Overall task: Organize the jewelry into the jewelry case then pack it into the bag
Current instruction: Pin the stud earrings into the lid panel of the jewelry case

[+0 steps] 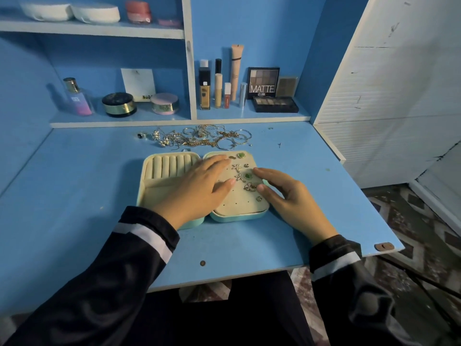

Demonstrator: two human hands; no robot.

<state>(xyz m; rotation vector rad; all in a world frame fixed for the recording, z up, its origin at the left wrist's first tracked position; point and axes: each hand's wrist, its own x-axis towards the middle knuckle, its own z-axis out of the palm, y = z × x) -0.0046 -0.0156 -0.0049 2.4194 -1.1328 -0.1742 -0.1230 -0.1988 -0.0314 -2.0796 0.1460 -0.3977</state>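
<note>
An open teal jewelry case (149,186) with cream lining lies on the blue desk. Its left half has ring rolls (169,167). Its right half is an earring panel (234,203) carrying several star-shaped and green earrings (240,177). My left hand (197,191) lies flat across the case's middle, fingers straight over the panel. My right hand (284,193) rests at the panel's right edge, with thumb and fingertips beside a flower-shaped earring (250,186). A pile of loose chains, hoops and rings (199,137) lies behind the case. No bag is in view.
Cosmetics stand on the low shelf behind the desk: a perfume bottle (76,97), round jars (119,104), foundation tubes (218,86) and eyeshadow palettes (274,103). A white slatted wall (386,96) borders the desk's right side. A small loose piece (279,145) lies to the right of the pile.
</note>
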